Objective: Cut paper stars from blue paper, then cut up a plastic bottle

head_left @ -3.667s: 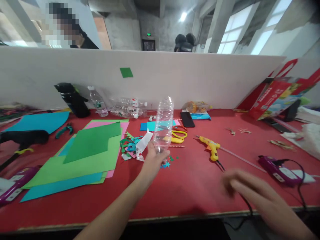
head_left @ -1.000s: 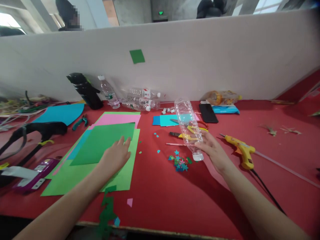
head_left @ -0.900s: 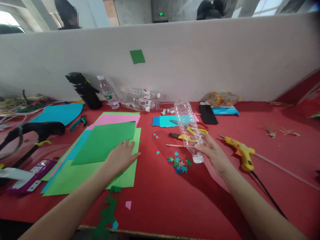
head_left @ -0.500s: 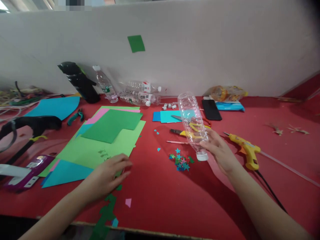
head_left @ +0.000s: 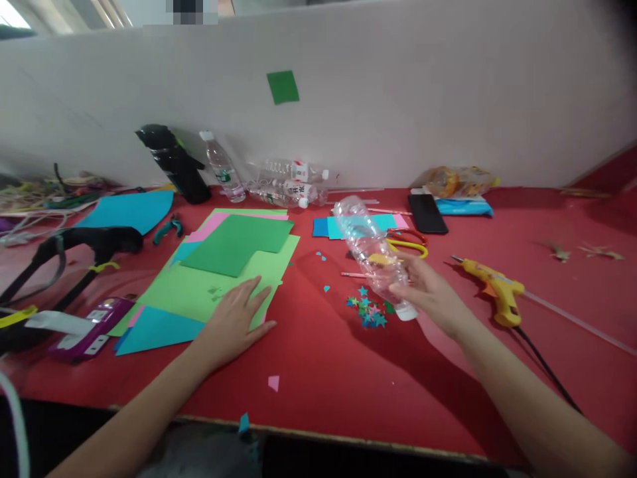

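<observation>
My right hand [head_left: 432, 292] grips a clear plastic bottle [head_left: 365, 242] near its white cap, the bottle tilted with its base up and to the left. Fingers spread, my left hand [head_left: 239, 322] rests at the lower right edge of light green sheets [head_left: 174, 292] and holds nothing. A dark green sheet [head_left: 239, 245] lies on top of them. Just left of the bottle's cap is a small pile of coloured stars [head_left: 367, 313]. Behind the bottle are a pencil [head_left: 352, 274], scissors with red and yellow handles [head_left: 415, 247] and blue cards [head_left: 321, 227].
A yellow glue gun [head_left: 497, 289] lies at the right, with a black phone [head_left: 428, 214] behind. Bottles [head_left: 288, 182] and a black flask [head_left: 174, 162] are by the wall. At the left are a black strap frame [head_left: 94, 242], pliers [head_left: 168, 229] and a purple device [head_left: 99, 328].
The view has shifted a little. The bottle leans further left. My left hand has opened flat at the sheets' edge, and the dark green scraps below it have mostly gone from the table.
</observation>
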### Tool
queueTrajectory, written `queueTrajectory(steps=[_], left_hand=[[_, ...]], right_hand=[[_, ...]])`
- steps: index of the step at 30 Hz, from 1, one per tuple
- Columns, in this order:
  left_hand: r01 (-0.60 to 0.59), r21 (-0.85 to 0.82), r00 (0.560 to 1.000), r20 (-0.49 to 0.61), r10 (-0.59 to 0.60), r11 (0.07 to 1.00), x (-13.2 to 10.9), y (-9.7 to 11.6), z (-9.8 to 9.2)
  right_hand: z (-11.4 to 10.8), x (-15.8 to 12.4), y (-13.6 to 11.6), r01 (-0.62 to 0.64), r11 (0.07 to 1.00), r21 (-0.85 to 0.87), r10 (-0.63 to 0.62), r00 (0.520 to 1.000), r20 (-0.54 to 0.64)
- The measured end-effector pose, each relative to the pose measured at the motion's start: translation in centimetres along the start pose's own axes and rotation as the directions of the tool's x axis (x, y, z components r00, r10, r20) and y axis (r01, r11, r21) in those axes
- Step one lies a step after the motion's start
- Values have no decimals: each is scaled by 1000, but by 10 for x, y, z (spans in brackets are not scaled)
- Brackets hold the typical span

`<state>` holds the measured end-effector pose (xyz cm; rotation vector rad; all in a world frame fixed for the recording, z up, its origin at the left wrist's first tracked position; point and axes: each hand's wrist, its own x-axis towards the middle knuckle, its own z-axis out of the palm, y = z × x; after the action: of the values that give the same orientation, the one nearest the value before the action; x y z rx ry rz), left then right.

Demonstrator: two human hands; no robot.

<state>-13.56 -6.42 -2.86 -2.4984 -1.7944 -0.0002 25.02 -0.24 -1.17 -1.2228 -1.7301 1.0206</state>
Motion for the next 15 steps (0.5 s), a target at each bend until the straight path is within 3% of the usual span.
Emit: queueTrajectory(steps=[4,8,11,15], left_hand=[[12,47,998,62,-15,999,10,5,-7],[17,104,998,61,-23,994,14,11,-8],[38,177,990,123,-61,983,19,16,-11],[61,116,986,146,-77,991,26,10,-17]], right_hand=[[-21,20,-4,42,886,-462,-109,987,-120],[-31,46,-8,43,775,-630,-181,971,-156],[-6,56,-16,119,756,-643,-207,976,-63],[68,69,-27,262,745,-613,-196,965,173]])
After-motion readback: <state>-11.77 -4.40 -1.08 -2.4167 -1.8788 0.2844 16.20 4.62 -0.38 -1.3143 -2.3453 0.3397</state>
